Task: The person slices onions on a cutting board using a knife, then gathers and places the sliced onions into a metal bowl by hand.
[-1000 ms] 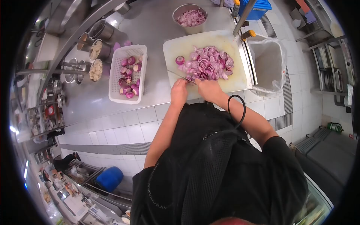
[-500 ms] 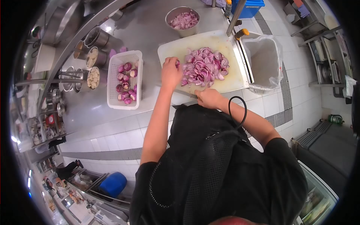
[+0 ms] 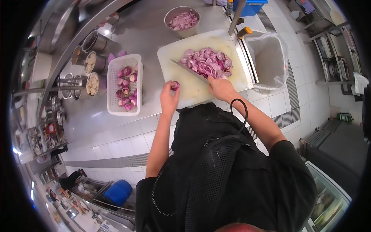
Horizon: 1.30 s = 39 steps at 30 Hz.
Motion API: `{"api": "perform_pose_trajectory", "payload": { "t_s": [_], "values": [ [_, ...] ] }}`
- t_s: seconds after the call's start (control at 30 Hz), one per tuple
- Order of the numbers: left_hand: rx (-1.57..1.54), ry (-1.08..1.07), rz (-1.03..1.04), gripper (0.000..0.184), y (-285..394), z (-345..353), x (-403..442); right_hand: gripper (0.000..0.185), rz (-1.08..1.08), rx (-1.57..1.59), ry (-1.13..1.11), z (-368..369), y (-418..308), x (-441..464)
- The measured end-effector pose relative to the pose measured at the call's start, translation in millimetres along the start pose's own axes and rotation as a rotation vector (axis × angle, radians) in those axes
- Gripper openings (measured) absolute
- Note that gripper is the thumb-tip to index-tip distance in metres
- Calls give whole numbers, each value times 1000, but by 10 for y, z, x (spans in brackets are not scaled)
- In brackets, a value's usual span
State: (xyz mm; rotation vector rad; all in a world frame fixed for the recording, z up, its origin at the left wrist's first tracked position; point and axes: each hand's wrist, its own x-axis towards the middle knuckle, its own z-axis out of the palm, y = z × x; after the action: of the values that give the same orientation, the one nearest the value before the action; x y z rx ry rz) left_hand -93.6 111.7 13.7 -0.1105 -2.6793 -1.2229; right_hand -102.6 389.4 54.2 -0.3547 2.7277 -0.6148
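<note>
My right hand (image 3: 223, 89) grips a knife (image 3: 190, 70) by its handle, the blade pointing up and left along the edge of a pile of sliced red onion (image 3: 206, 63). The slices lie on a white cutting board (image 3: 172, 50). At the board's lower left, my left hand (image 3: 169, 96) is closed on a purple piece of red onion (image 3: 175, 86), held between thumb and fingers. To the left, a white plastic basket (image 3: 112, 85) holds several whole peeled red onions (image 3: 125, 91).
A metal bowl of cut onion (image 3: 182, 21) stands behind the board. Right of the counter is a lined bin (image 3: 268, 63). Metal pots (image 3: 94, 40) and containers of pale pieces (image 3: 92, 84) line the counter's left. An orange-capped bottle (image 3: 244, 32) stands by a post.
The knife has moved up from the board's near edge to beside the onion pile. My left hand has drawn back toward the board's lower left, with the onion piece now showing.
</note>
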Motion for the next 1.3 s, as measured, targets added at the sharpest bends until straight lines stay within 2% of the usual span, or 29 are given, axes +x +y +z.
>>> {"api": "perform_pose_trajectory", "payload": {
  "t_s": [0.03, 0.13, 0.33, 0.53, 0.63, 0.77, 0.83, 0.87, 0.93, 1.07, 1.17, 1.3],
  "values": [
    [81, -2, 111, 31, -1, 27, -79, 23, 2, -12, -46, -62, -51, -18],
    [185, 94, 156, 27, 34, 41, -252, 22, -105, -56, -48, -106, -186, -107],
    [23, 38, 62, 23, 73, 131, -200, 18, -193, -65, -59, -144, -405, -239],
    [-30, 8, -5, 25, 109, 182, -182, 16, -168, -123, -103, -168, -488, -239],
    [-47, 20, -13, 23, 64, 180, -202, 18, -222, -20, -35, 327, -336, -77],
    [-42, 25, -4, 23, 56, 195, -198, 20, -200, -49, -20, 472, -440, 143],
    [32, 19, 71, 22, 100, 200, -146, 23, -144, -4, -193, 170, -471, 186],
    [109, 22, 125, 21, 115, 215, -108, 23, -140, -11, -183, 164, -400, 215],
    [70, -15, 105, 21, 198, 230, -42, 25, -83, 21, -61, 210, -281, 184],
    [16, -118, 36, 19, 167, 262, -25, 23, -77, -22, -80, 167, -293, 134],
    [12, -81, 121, 17, 248, 329, 65, 20, -51, -79, -65, 72, -472, 78],
    [35, -99, 92, 17, 253, 375, 63, 18, -44, -91, -52, 159, -479, 133]
  ]
}}
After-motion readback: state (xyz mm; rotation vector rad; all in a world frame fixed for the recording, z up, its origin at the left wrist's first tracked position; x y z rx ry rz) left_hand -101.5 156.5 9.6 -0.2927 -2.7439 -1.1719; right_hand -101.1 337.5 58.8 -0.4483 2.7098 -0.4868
